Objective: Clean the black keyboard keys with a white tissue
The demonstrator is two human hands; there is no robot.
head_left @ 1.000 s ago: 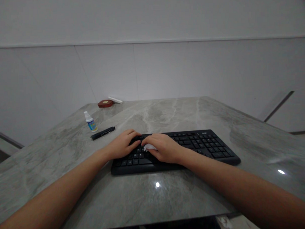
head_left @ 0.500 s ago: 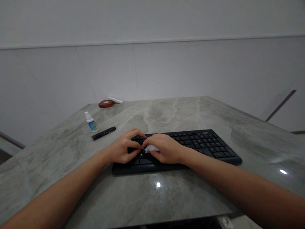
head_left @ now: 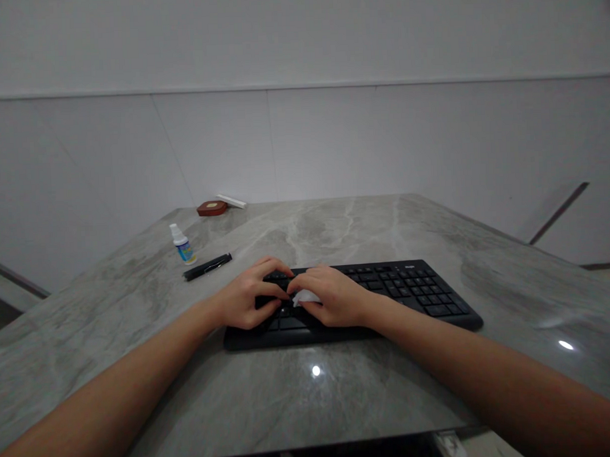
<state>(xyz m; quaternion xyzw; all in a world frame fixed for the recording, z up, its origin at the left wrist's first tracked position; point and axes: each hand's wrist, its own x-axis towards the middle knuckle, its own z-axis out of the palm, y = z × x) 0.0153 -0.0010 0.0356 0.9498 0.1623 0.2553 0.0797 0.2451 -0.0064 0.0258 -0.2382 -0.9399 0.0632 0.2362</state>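
A black keyboard [head_left: 299,337] lies on the grey marbled table, slightly angled. My left hand [head_left: 250,294] rests on its left part with bent fingers apart, the fingertips touching the keys. Close beside it, my right hand [head_left: 332,295] is closed around a crumpled white tissue [head_left: 306,296], holding it down against the keys between the two hands. The fingertips of both hands nearly meet, and the keys beneath them are hidden. To the right, the number pad [head_left: 435,294] stays uncovered.
A small white spray bottle [head_left: 183,246] with a blue and yellow label stands at the left. Beside it lies a black pen-like case [head_left: 207,266] with a clip. A reddish-brown case [head_left: 211,208] and a white strip [head_left: 231,201] sit at the table's far edge, before the wall [head_left: 322,141].
My right hand, with the tissue, has shifted very slightly right over the keys. My left hand stays almost in place.
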